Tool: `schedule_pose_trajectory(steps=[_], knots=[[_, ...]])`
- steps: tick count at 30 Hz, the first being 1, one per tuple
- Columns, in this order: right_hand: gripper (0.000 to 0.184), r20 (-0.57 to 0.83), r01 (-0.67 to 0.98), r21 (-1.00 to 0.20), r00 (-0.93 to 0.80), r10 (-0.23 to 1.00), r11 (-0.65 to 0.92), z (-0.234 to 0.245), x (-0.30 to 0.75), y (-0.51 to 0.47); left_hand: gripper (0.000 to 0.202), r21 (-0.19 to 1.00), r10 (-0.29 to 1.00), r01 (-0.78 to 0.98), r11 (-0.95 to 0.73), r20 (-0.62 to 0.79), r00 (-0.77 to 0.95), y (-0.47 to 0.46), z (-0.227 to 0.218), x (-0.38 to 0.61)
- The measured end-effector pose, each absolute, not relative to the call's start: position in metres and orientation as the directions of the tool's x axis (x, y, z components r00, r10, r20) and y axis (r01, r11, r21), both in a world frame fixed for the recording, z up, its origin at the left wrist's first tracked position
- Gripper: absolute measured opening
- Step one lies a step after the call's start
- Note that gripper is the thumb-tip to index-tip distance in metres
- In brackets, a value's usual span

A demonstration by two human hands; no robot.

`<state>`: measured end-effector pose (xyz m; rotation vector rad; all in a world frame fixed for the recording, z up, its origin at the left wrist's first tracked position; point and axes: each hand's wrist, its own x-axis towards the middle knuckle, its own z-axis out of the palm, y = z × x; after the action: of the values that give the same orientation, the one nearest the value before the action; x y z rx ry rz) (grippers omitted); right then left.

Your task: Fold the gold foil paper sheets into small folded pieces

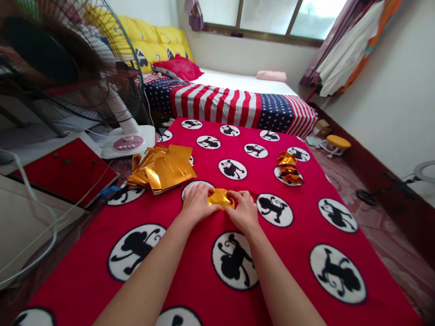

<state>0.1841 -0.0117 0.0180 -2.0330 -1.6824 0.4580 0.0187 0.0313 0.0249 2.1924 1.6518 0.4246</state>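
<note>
A small folded piece of shiny gold foil paper [220, 198] lies low over the red cloth, pinched at both ends. My left hand [198, 201] grips its left end, thumb along the near edge. At the right end my right hand [244, 209] holds it with curled fingers and thumb. Left of my hands, a loose stack of flat gold foil sheets [170, 170] rests on the cloth. Over to the right sits a small row of folded gold foil pieces [289, 167], nested against one another.
A red cloth with black monkey figures in white circles [288, 280] covers the table. At the left stands a fan [127, 140] with blurred blades. Beyond the table is a bed with a striped, starred cover [217, 106]. A yellow stool [339, 141] stands at the right.
</note>
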Motion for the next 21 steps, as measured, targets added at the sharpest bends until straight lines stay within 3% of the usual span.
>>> schedule_pose_trajectory(steps=[8, 16, 19, 21], knots=[[0.048, 0.017, 0.814, -0.573, 0.123, 0.992, -0.091, 0.018, 0.193, -0.012, 0.042, 0.515, 0.937, 0.814, -0.269, -0.057, 0.345, 0.038, 0.023, 0.008], [0.056, 0.063, 0.768, -0.64, 0.02, 0.998, 0.025, 0.008, 0.212, -0.006, 0.046, 0.562, 0.897, 0.749, -0.351, -0.028, 0.441, 0.048, 0.017, -0.001], [0.053, 0.114, 0.766, -0.643, 0.091, 0.989, 0.003, 0.02, 0.205, -0.011, 0.046, 0.555, 0.897, 0.752, -0.355, -0.025, 0.442, 0.048, 0.018, -0.001], [0.044, 0.243, 0.756, -0.654, 0.206, 0.948, 0.004, 0.031, 0.186, -0.019, 0.045, 0.543, 0.895, 0.755, -0.368, -0.012, 0.445, 0.048, 0.017, -0.001]])
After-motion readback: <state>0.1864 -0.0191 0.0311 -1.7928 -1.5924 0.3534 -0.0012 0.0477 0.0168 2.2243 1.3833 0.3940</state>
